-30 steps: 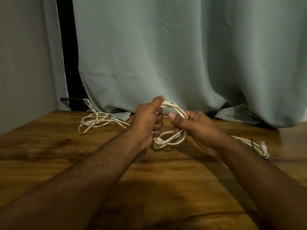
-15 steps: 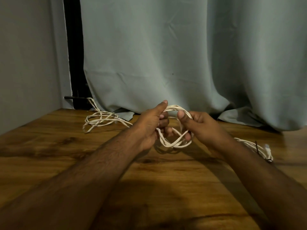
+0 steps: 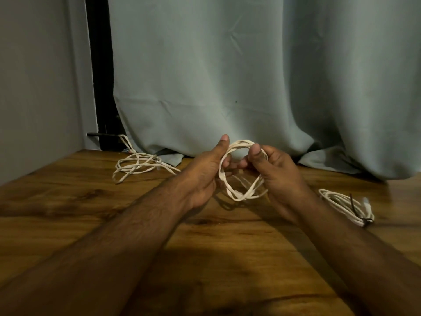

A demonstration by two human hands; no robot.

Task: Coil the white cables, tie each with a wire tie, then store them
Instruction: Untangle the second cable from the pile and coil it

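Observation:
A white cable coil (image 3: 237, 194) hangs in the air above the wooden table (image 3: 68, 201), held between both hands. My left hand (image 3: 202, 174) grips its left side with the thumb raised along the top. My right hand (image 3: 273, 172) grips its right side, thumb over the upper loops. A loose white cable (image 3: 136, 166) lies tangled at the back left of the table. At the right lies another coiled white cable (image 3: 341, 201), bound by a dark wire tie (image 3: 357, 213).
A pale grey-green curtain (image 3: 250, 76) hangs along the back and drapes onto the table's far edge. A grey wall (image 3: 34, 87) closes the left side. A dark rod (image 3: 100, 134) sticks out by the curtain's left edge.
The coil has twisted and tightened slightly between my hands, and my fingers have shifted along it. The view has drifted a little to the left.

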